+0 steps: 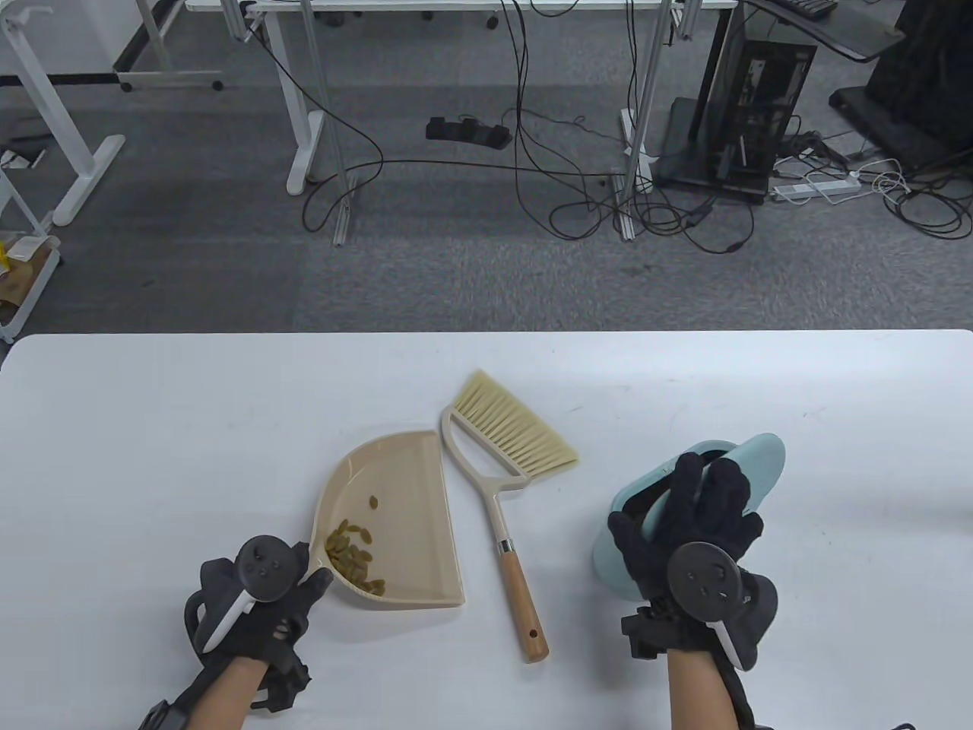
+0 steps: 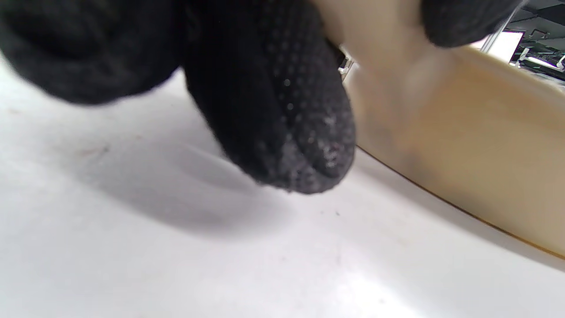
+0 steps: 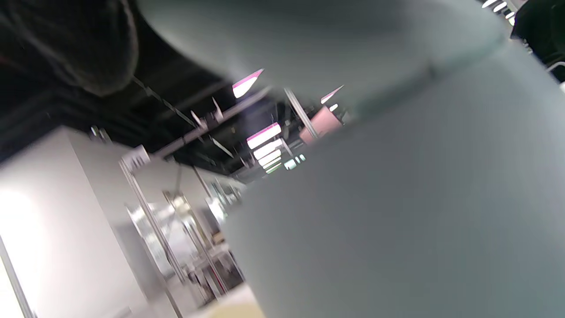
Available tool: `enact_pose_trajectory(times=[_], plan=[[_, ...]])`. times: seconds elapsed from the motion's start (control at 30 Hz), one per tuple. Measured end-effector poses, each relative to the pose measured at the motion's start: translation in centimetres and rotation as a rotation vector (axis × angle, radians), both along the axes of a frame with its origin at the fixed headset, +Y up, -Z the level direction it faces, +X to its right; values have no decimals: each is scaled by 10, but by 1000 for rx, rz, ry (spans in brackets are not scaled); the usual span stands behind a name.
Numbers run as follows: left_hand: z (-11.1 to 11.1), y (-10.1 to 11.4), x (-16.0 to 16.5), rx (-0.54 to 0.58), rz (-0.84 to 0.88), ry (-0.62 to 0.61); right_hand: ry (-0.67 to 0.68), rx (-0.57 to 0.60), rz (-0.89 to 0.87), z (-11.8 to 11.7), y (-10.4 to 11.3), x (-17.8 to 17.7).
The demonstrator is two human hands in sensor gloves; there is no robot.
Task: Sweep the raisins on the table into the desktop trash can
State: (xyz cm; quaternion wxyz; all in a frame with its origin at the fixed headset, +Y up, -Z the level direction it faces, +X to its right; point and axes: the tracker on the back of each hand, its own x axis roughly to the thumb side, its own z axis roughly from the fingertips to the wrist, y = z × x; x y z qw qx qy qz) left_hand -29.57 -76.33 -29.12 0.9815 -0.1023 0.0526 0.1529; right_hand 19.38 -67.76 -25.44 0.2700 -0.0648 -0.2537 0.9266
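Observation:
A beige dustpan (image 1: 410, 517) lies on the white table (image 1: 152, 426) with a heap of raisins (image 1: 351, 551) in its near left corner. My left hand (image 1: 304, 589) grips the dustpan's handle end; in the left wrist view my gloved fingers (image 2: 282, 110) close around the beige plastic (image 2: 463, 145). A light blue desktop trash can (image 1: 646, 483) stands at the right with its swing lid (image 1: 760, 460) tipped up. My right hand (image 1: 684, 509) lies over the can's top, fingers pressing the lid, thumb on its left side. The can (image 3: 419, 198) fills the right wrist view.
A brush (image 1: 498, 487) with pale bristles and a wooden handle lies flat between the dustpan and the trash can, bristles pointing away from me. The table's far edge runs across the middle of the table view.

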Motion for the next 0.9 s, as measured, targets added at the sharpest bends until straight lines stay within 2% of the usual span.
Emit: enact_pose_trajectory(times=[0.03,0.1,0.2,0.3,0.4,0.53,0.6,0.7,0.83,0.9], plan=[[0,0,0,0,-1,0,-1,12,-12,5,6,3],[0,-1,-1,5,2,-1,-11,-37,-15,9,9,11],[1,-4,-6,39,57,11,32,-42,-86,8,0,18],[4,-7,-12,33,232,91,66,6,-158,6,-14,18],[4,6,-20,96,352,139,78,9,-168,6,-17,19],[3,31,-13,191,586,119,91,19,-182,5,-21,20],[-3,50,8,213,637,70,98,25,-199,4,-22,19],[-18,80,59,218,635,-34,101,30,-205,5,-23,19],[-36,104,137,203,656,-138,107,33,-217,6,-24,20],[-40,111,173,227,613,-191,109,35,-223,6,-24,19]])
